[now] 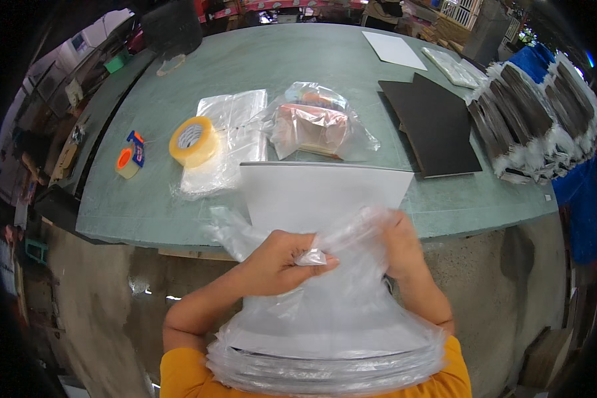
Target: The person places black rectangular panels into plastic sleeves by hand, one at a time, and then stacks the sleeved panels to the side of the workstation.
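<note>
Between finger and thumb, my left hand pinches a gathered edge of a clear plastic bag. My right hand is curled at the other end of that stretched plastic, smeared by motion. Behind the plastic stands a white flat panel with a dark top edge, at the table's near side. Its lower part is hidden by the film and my hands. Close against my body sits a stack of plastic-wrapped flat panels, layered one over another.
On the green table lie a tape roll on flat plastic bags, a small tape dispenser, a bagged bundle, dark panels and a white sheet. Wrapped dark bundles stand at the right edge.
</note>
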{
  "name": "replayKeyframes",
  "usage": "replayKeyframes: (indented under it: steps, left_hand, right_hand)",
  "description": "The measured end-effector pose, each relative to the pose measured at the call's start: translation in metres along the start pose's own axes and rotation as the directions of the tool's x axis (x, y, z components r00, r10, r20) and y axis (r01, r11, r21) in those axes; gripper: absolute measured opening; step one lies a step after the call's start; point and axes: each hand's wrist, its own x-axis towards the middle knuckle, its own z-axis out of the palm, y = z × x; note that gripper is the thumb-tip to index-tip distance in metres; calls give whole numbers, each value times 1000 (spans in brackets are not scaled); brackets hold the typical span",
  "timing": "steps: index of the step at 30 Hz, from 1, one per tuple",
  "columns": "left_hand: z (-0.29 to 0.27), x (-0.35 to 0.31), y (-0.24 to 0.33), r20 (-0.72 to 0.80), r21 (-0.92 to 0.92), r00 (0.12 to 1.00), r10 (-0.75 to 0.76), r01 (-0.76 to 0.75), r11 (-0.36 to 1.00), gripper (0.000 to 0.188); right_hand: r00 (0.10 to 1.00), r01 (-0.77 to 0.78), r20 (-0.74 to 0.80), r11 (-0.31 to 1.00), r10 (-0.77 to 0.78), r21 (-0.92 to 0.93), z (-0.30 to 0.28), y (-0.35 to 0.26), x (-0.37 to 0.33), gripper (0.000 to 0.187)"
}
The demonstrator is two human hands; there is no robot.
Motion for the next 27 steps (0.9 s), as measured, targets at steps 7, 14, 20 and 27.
replayKeyframes:
  steps: [7, 14, 20, 27]
  left_hand:
    - [-26, 5, 18, 301, -200, 951, 63, -2, 980, 12]
    - [-58, -19, 7, 310, -498, 926, 217, -36, 866, 25]
    - [-30, -23, -12, 479, 764, 833, -276, -242, 598, 15]
    - [-3, -44, -41, 331, 925, 837, -436, -197, 324, 14]
  right_hand:
    - [502, 189, 802, 863, 325, -469, 20, 22, -2, 30]
    - [377, 206, 602, 570, 704, -795, 11, -28, 2, 42]
    - [944, 282, 327, -610, 39, -741, -42, 8, -25, 23]
    - [976, 149, 81, -346, 204, -926, -37, -13, -17, 18]
